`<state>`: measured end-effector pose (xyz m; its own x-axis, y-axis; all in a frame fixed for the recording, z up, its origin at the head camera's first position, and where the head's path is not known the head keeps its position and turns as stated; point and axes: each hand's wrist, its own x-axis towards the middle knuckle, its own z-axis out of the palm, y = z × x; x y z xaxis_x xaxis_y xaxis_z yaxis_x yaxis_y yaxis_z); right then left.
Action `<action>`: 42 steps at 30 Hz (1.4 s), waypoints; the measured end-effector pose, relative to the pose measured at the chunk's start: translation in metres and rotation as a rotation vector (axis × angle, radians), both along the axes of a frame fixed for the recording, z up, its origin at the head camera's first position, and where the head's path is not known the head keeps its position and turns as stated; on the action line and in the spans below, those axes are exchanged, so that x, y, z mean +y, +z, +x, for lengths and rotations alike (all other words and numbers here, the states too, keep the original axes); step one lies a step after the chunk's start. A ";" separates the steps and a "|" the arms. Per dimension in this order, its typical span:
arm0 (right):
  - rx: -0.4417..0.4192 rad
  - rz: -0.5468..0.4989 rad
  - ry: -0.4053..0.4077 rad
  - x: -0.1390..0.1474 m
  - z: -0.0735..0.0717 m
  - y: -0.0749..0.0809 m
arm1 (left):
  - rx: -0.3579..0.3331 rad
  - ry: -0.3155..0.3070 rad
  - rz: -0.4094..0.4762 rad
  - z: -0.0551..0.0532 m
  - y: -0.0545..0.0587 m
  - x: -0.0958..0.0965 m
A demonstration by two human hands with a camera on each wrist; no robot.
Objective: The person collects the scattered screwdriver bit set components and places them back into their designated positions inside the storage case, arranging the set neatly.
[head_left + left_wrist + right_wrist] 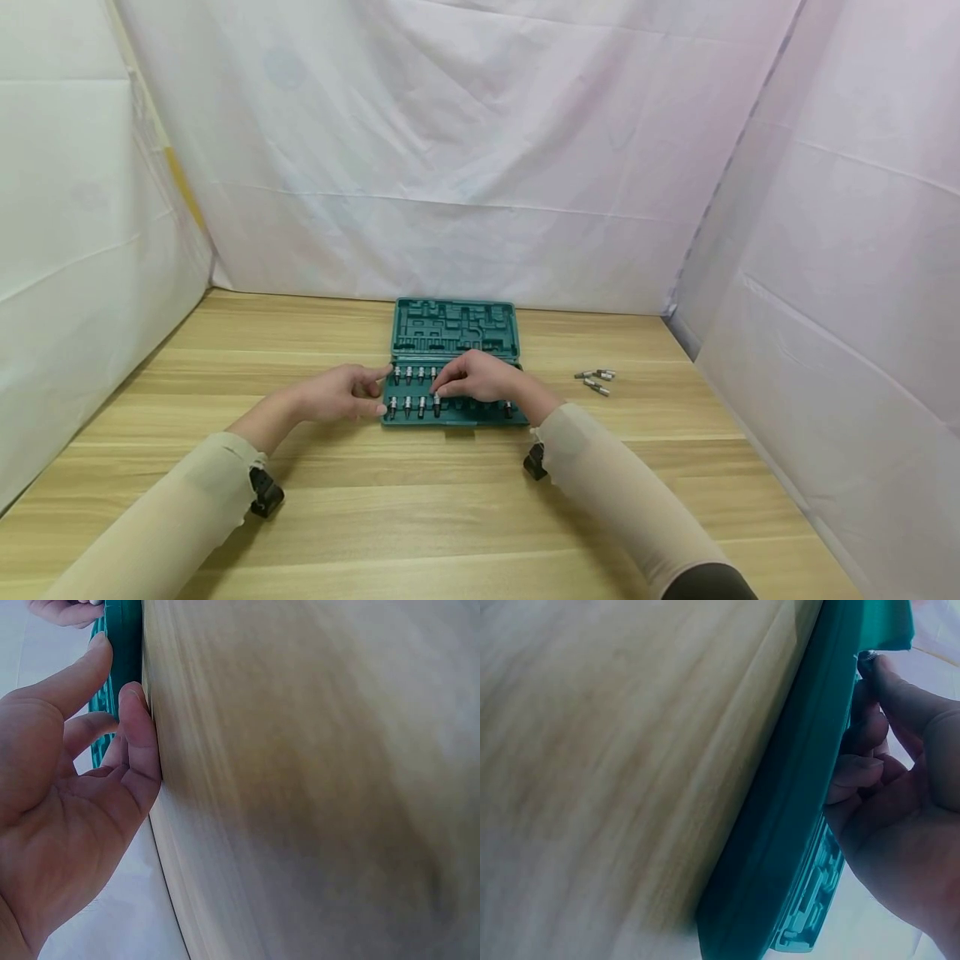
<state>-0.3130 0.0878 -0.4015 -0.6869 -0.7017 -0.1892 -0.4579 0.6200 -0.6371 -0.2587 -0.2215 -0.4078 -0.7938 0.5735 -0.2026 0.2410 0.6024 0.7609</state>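
Note:
An open green case point(447, 422) lies on the table, with bit sockets standing in two rows in its near half. My right hand point(480, 377) reaches over it from the right and pinches a bit socket point(437, 403) in the near row between thumb and fingers. In the right wrist view the thumb point(904, 694) meets a small dark piece by the case edge; the other fingers curl below. My left hand point(341, 393) touches the case's left side, thumb at the near corner and forefinger farther back. Its thumb point(88, 671) rests at the case's edge in the left wrist view.
Several loose metal bit sockets point(597, 387) lie on the wooden table point(420, 508) to the right of the case. The case's raised lid point(455, 327), moulded with recesses, is on the far side. White sheets point(465, 150) hang behind and at both sides.

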 end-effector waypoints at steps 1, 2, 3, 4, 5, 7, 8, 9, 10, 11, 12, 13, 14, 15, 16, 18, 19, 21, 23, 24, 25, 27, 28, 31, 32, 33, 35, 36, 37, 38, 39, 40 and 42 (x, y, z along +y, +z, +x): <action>-0.003 -0.002 0.000 0.000 0.000 0.000 | 0.001 -0.001 -0.001 0.000 0.000 0.000; -0.006 -0.003 -0.001 0.000 0.000 0.000 | 0.003 -0.001 -0.002 0.000 0.000 0.000; -0.008 -0.002 -0.003 0.000 0.000 0.000 | 0.005 -0.002 -0.002 0.000 0.000 0.000; -0.009 -0.002 -0.004 0.000 0.000 0.000 | 0.008 -0.004 -0.002 -0.001 -0.001 0.000; -0.010 -0.002 -0.005 0.000 0.000 0.000 | 0.009 -0.005 -0.003 -0.001 -0.001 0.000; -0.008 -0.002 -0.009 0.000 0.001 0.000 | 0.009 -0.001 -0.004 -0.001 -0.001 0.000; -0.007 -0.002 -0.012 0.000 0.001 0.000 | 0.009 -0.001 -0.004 -0.002 -0.001 0.000; -0.006 -0.002 -0.016 0.000 0.001 0.000 | 0.011 -0.002 -0.004 -0.002 -0.001 0.000; -0.004 -0.004 -0.021 0.000 0.002 0.000 | 0.012 -0.003 -0.004 -0.002 -0.001 0.000; -0.001 -0.004 -0.028 0.000 0.002 0.000 | 0.012 -0.003 -0.003 -0.002 -0.001 0.000; 0.003 -0.005 -0.036 0.000 0.002 0.000 | 0.013 -0.004 -0.003 -0.001 -0.001 0.000; 0.006 -0.005 -0.044 -0.001 0.002 0.000 | 0.012 -0.003 -0.003 -0.001 0.000 0.000; 0.009 -0.005 -0.052 -0.001 0.003 -0.001 | 0.011 -0.003 -0.003 -0.001 0.000 0.000; 0.012 -0.004 -0.058 -0.001 0.003 0.000 | 0.011 -0.002 -0.004 -0.001 0.000 0.000; 0.017 -0.002 -0.059 -0.001 0.003 0.000 | 0.013 -0.006 -0.005 -0.001 0.000 0.000; 0.022 0.006 -0.055 -0.002 0.002 -0.001 | 0.011 -0.002 -0.008 0.000 0.001 0.000; 0.027 0.011 -0.049 -0.002 0.001 -0.001 | 0.009 0.000 -0.009 0.000 0.001 0.000; 0.028 0.021 -0.037 -0.003 0.000 -0.001 | 0.007 0.001 -0.009 0.000 0.001 0.000; 0.027 0.028 -0.030 -0.004 -0.001 -0.002 | 0.007 0.003 -0.010 0.000 0.001 0.000; 0.025 0.030 -0.030 -0.005 -0.001 -0.003 | 0.007 0.001 -0.008 0.000 0.002 0.001; 0.023 0.032 -0.031 -0.005 -0.001 -0.003 | 0.009 -0.001 -0.006 0.000 0.002 0.001; 0.012 0.033 -0.041 -0.007 -0.001 -0.004 | 0.009 -0.003 -0.005 0.001 0.002 0.001; 0.010 0.035 -0.048 -0.007 -0.001 -0.004 | 0.007 -0.004 -0.005 0.000 0.002 0.001; -0.003 0.043 -0.068 -0.009 0.000 -0.004 | -0.001 -0.006 -0.003 0.000 0.003 0.001; -0.006 0.048 -0.075 -0.010 0.000 -0.004 | -0.001 -0.006 -0.008 0.000 0.002 0.001; -0.007 0.055 -0.078 -0.010 0.000 -0.004 | -0.002 -0.006 -0.008 -0.001 0.002 0.001; -0.008 0.069 -0.084 -0.011 0.000 -0.004 | 0.001 -0.008 -0.010 -0.001 0.002 0.001; -0.007 0.078 -0.087 -0.012 0.001 -0.004 | 0.006 -0.012 -0.013 -0.001 0.002 0.000; -0.004 0.087 -0.090 -0.013 0.001 -0.004 | 0.008 -0.011 -0.015 0.000 0.002 0.000; 0.000 0.096 -0.092 -0.013 0.001 -0.004 | 0.007 -0.010 -0.015 0.000 0.002 0.000; 0.006 0.105 -0.093 -0.014 0.002 -0.003 | 0.008 -0.012 -0.011 0.000 0.003 0.000; 0.010 0.112 -0.092 -0.014 0.002 -0.003 | 0.009 -0.014 -0.010 0.000 0.003 0.000; 0.020 0.123 -0.091 -0.015 0.003 -0.002 | 0.010 -0.016 -0.005 0.001 0.004 0.000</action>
<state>-0.3099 0.0724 -0.4038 -0.7511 -0.6089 -0.2552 -0.4082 0.7321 -0.5454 -0.2581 -0.2216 -0.4041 -0.7865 0.5850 -0.1979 0.2578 0.6022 0.7556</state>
